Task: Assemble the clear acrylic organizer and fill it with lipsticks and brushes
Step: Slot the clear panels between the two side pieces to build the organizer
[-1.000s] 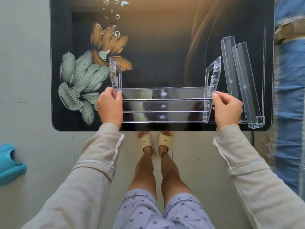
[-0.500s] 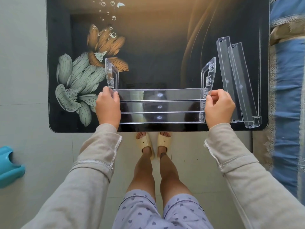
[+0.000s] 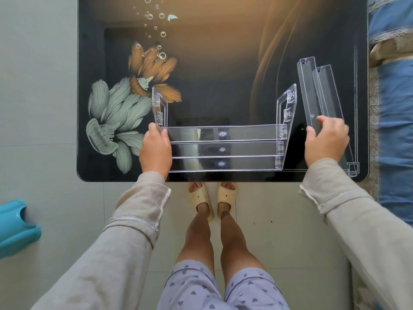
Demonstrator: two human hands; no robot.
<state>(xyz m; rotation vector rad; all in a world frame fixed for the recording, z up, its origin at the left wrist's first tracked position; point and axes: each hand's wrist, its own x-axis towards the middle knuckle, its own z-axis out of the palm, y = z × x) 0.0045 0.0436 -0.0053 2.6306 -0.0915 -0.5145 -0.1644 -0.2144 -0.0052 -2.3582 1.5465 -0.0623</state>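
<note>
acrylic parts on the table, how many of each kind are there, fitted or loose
Upright side panels: 2, left and right
Shelf strips fitted between them: 3, back, middle, front
Loose shelf strips at the right: 2, one under the right hand, one beside it
Total: 7

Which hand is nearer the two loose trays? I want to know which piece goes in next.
Right. The right hand rests on the loose trays; the left hand grips the frame's far left end.
</note>
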